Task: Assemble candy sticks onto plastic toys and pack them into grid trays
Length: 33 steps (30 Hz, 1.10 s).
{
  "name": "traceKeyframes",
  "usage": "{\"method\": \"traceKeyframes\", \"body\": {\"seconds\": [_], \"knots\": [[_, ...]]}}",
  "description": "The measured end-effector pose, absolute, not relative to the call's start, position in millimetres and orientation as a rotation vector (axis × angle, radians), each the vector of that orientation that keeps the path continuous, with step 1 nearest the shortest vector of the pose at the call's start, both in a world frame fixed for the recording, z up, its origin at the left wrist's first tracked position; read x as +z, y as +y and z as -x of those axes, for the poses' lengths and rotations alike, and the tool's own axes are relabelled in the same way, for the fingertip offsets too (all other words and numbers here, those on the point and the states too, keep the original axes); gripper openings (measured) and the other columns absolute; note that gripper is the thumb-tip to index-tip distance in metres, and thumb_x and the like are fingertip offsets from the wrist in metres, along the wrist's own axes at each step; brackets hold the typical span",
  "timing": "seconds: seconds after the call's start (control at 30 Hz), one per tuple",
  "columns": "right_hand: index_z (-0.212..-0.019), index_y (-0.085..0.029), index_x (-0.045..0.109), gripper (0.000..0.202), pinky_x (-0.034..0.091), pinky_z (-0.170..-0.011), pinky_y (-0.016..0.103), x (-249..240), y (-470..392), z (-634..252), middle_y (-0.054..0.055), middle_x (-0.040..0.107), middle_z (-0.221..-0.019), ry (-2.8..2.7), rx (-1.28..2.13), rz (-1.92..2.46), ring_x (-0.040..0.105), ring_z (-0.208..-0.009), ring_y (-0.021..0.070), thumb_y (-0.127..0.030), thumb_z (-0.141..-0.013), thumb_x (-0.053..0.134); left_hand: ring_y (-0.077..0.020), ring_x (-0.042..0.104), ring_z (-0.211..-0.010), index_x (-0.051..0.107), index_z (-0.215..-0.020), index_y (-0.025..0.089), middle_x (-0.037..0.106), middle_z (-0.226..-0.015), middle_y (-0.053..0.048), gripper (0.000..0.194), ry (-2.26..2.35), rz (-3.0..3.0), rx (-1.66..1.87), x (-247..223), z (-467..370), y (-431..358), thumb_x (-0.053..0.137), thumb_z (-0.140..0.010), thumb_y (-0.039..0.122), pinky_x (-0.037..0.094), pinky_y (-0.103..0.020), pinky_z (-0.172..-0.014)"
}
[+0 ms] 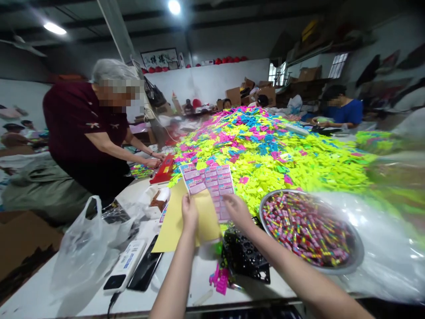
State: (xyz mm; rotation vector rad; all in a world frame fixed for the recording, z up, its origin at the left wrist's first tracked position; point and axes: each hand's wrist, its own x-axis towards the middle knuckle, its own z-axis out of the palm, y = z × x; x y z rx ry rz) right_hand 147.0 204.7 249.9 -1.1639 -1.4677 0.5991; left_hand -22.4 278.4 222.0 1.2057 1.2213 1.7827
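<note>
L hand [190,213] w/ lbl sheet [195,180]

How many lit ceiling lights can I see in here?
2. One oval light is at the upper left; a rounder light is near the top edge, left of centre. Others may be hidden.

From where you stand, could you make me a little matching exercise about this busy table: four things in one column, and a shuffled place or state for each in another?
Things
1. Round bowl
2. Black phone
3. Left hand
4. Red device

Places and states
A. Gripping sheets of paper
B. By the co-worker's hands, at the edge of the colourful pile
C. Full of small, colourful pieces
D. Lying beside a white device

Right pairs
1-C, 2-D, 3-A, 4-B
</note>
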Motion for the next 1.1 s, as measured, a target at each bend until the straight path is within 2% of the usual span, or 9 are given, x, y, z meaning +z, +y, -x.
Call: {"method": "traceKeyframes", "body": {"seconds": [0.07, 0.17, 0.3, 0.47, 0.67, 0.8, 0.9, 1.0, 1.1], "knots": [[-0.102, -0.015, 0.062, 0.03, 0.045, -0.08, 0.033, 270.8, 252.2, -130.6, 0.009, 0.063, -0.102, -1.474, 0.643, 1.171, 0.058, -0.09, 0.0193, -0.03, -0.078, 0.053, -0.0153, 0.056, -0.086, 0.046, -0.094, 0.02, 0.058, -0.092, -0.003, 0.02, 1.217, -1.193, 1.793, 220.4, 22.1, 273.1, 0.044, -0.076, 0.028, 0.044, -0.026, -0.078], [-0.092, -0.015, 0.067, 0.027, 0.047, -0.076, 0.033, 270.2, 287.7, -109.5, 0.007, 0.067, -0.091, -1.497, 0.72, 1.158, 0.061, -0.083, 0.0202, -0.032, -0.072, 0.06, -0.016, 0.057, -0.086, 0.045, -0.097, 0.02, 0.058, -0.096, -0.005, 0.021, 1.219, -1.185, 1.776, 217.9, 22.7, 265.8, 0.043, -0.077, 0.028, 0.046, -0.027, -0.077], [-0.092, -0.016, 0.068, 0.026, 0.047, -0.075, 0.03, 251.1, 277.0, -95.9, 0.006, 0.069, -0.09, -1.451, 0.761, 1.128, 0.063, -0.082, 0.0188, -0.032, -0.075, 0.055, -0.0166, 0.058, -0.09, 0.042, -0.106, 0.019, 0.058, -0.103, -0.007, 0.027, 1.246, -1.17, 1.731, 212.2, 22.5, 258.1, 0.041, -0.08, 0.029, 0.047, -0.028, -0.078], [-0.097, -0.018, 0.067, 0.03, 0.046, -0.074, 0.028, 248.5, 252.2, -88.9, 0.004, 0.068, -0.094, -1.373, 0.695, 1.143, 0.061, -0.084, 0.0192, -0.034, -0.08, 0.048, -0.0171, 0.058, -0.088, 0.041, -0.108, 0.02, 0.059, -0.101, -0.007, 0.029, 1.29, -1.15, 1.65, 207.5, 20.8, 248.4, 0.038, -0.083, 0.033, 0.047, -0.029, -0.077], [-0.098, -0.012, 0.066, 0.041, 0.042, -0.075, 0.032, 235.9, 247.9, -75.1, 0.011, 0.067, -0.098, -1.345, 0.601, 1.129, 0.059, -0.087, 0.0244, -0.042, -0.081, 0.043, -0.0207, 0.054, -0.104, 0.047, -0.109, 0.019, 0.059, -0.109, -0.01, 0.03, 1.34, -1.137, 1.718, 210.1, 15.2, 238.3, 0.038, -0.083, 0.032, 0.043, -0.032, -0.088], [-0.093, -0.013, 0.067, 0.043, 0.04, -0.076, 0.032, 216.9, 257.3, -71.6, 0.012, 0.066, -0.096, -1.365, 0.5, 1.171, 0.058, -0.088, 0.0248, -0.045, -0.081, 0.04, -0.0225, 0.051, -0.11, 0.05, -0.11, 0.021, 0.06, -0.108, -0.011, 0.031, 1.376, -1.096, 1.75, 207.0, 10.8, 245.7, 0.041, -0.081, 0.027, 0.04, -0.035, -0.094], [-0.09, -0.013, 0.067, 0.042, 0.037, -0.082, 0.037, 211.4, 266.3, -70.9, 0.013, 0.064, -0.098, -1.456, 0.344, 1.165, 0.055, -0.095, 0.0267, -0.044, -0.081, 0.04, -0.0225, 0.05, -0.111, 0.051, -0.112, 0.023, 0.059, -0.111, -0.012, 0.031, 1.382, -1.067, 1.724, 201.2, 8.3, 251.6, 0.041, -0.082, 0.028, 0.039, -0.035, -0.094], [-0.087, -0.01, 0.067, 0.043, 0.033, -0.085, 0.04, 213.2, 277.5, -69.2, 0.016, 0.061, -0.094, -1.453, 0.161, 1.199, 0.051, -0.095, 0.0286, -0.045, -0.078, 0.045, -0.0225, 0.048, -0.115, 0.051, -0.113, 0.022, 0.056, -0.116, -0.013, 0.032, 1.379, -1.062, 1.675, 196.5, 7.2, 258.3, 0.042, -0.083, 0.03, 0.039, -0.034, -0.095], [-0.093, -0.009, 0.065, 0.047, 0.036, -0.081, 0.037, 213.8, 290.4, -65.9, 0.016, 0.056, -0.091, -1.383, 0.231, 1.259, 0.05, -0.092, 0.0272, -0.047, -0.081, 0.04, -0.0223, 0.043, -0.119, 0.05, -0.114, 0.022, 0.05, -0.124, -0.013, 0.033, 1.356, -1.087, 1.62, 194.9, 8.4, 267.6, 0.045, -0.083, 0.032, 0.037, -0.035, -0.097]]}}
